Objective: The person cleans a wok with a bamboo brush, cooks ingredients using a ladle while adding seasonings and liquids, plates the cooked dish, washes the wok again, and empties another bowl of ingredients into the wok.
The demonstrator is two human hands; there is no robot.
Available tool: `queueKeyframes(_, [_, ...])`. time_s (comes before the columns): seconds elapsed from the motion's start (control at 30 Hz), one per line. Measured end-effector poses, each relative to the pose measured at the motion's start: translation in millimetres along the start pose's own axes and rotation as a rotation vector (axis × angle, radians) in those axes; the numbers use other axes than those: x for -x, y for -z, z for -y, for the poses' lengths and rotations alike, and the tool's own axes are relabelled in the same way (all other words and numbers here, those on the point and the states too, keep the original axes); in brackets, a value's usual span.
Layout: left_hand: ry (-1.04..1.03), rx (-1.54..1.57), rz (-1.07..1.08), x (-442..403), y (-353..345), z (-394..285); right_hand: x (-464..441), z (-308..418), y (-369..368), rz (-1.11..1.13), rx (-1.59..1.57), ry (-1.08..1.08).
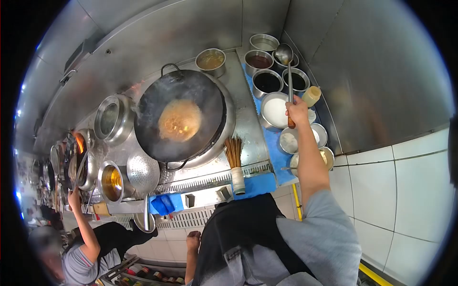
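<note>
My right hand (298,110) is wrapped round the wooden-ended handle of a metal ladle (290,78). The ladle's bowl hangs over the far sauce pots, by a pot of dark sauce (295,80). Below the hand stands a pot of white liquid or powder (275,112); a squeeze bottle (311,96) is just to the right. Down beside the black apron, my left hand (193,241) is curled closed, with nothing visible in it. A steaming black wok (151,125) sits on the stove, with bubbling brownish liquid and small pieces (180,121) in its middle.
A bamboo brush (234,162) stands at the counter's front. Left of the wok are a perforated skimmer (143,171), a pot of oil (112,182) and a metal pot (109,117). A co-worker (90,243) works at a flaming wok farther left. A steel wall (377,81) bounds the right.
</note>
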State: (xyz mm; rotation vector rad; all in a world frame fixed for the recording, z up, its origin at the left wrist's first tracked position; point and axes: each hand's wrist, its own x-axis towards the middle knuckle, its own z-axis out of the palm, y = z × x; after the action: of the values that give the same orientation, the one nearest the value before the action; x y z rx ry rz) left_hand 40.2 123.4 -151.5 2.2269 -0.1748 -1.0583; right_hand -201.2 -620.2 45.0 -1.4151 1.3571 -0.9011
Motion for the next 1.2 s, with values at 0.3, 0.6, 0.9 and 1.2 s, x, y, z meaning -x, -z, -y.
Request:
queueKeyframes(0.3, [-0.002,-0.021,-0.018,10.0,-8.3,-64.5,14.8,-6.5,7.8,0.058,-0.353,-0.076])
queueKeyframes(0.6, [-0.184,-0.187,-0.091,9.1,6.7,-40.6,91.3,37.6,13.0,0.227,-0.563,-0.093])
queueKeyframes(0.9, [-0.375,0.054,-0.304,25.1,44.4,-198.7,196.1,70.6,-62.9,0.679,-0.107,-0.065])
queueKeyframes(1.2, [-1.004,0.142,-0.160,59.2,33.9,-393.0,218.8,63.8,-125.3,0.817,0.132,-0.033])
